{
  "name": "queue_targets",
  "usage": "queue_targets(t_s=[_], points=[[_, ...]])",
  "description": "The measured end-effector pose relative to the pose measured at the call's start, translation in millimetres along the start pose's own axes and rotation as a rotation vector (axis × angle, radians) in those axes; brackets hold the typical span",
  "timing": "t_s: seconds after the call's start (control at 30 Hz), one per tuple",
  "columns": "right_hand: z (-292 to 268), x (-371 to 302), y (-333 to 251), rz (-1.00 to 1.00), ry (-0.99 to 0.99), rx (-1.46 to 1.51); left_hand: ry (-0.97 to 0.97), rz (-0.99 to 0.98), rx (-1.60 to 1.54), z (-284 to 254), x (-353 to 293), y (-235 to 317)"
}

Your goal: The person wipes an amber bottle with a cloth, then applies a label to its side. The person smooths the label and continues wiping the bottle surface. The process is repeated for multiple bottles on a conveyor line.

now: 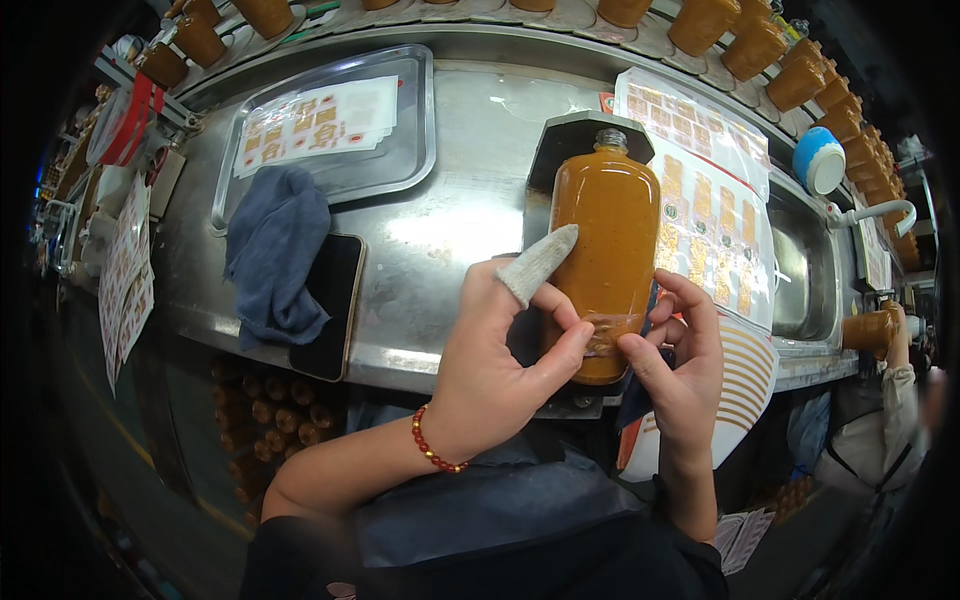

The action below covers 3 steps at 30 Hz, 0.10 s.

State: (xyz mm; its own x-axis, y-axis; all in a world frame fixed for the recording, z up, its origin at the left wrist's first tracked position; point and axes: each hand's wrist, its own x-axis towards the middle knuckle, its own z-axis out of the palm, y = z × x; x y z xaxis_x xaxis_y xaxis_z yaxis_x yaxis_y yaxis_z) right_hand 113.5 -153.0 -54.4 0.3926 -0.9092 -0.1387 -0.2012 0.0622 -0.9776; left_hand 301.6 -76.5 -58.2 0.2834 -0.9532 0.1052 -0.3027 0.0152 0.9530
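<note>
An amber-brown glazed bottle (606,230) lies in front of me with its neck pointing away, in a dark holder with an angular end plate (560,140). Low on the bottle, close to its base, a thin see-through strip (606,335) lies wrinkled against the surface. My left hand (500,350) pinches the strip's left end between thumb and a finger; a pale cloth finger cot covers its index finger, which rests along the bottle's side. At the right end, the thumb and bent fingers of my right hand (680,360) close on the strip.
A metal tray (415,150) with decal sheets (320,125) stands at the left. Nearer lie a blue cloth (280,255) and a dark phone (330,300). More decal sheets (710,230) and a striped sheet (745,380) lie right, beside a sink (805,280). Brown bottles (705,22) line the back.
</note>
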Motion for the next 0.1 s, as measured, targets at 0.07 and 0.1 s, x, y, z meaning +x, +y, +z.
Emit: queue_targets(t_s=[0.07,0.1], points=[[2.4,1.6,2.4,0.015,-0.010,0.009,0.000,-0.001,0.019,-0.7,-1.6,-1.7],[1.6,2.3,1.3,0.031,-0.026,0.017,0.002,-0.002,0.031,-1.4,-3.0,-2.6]])
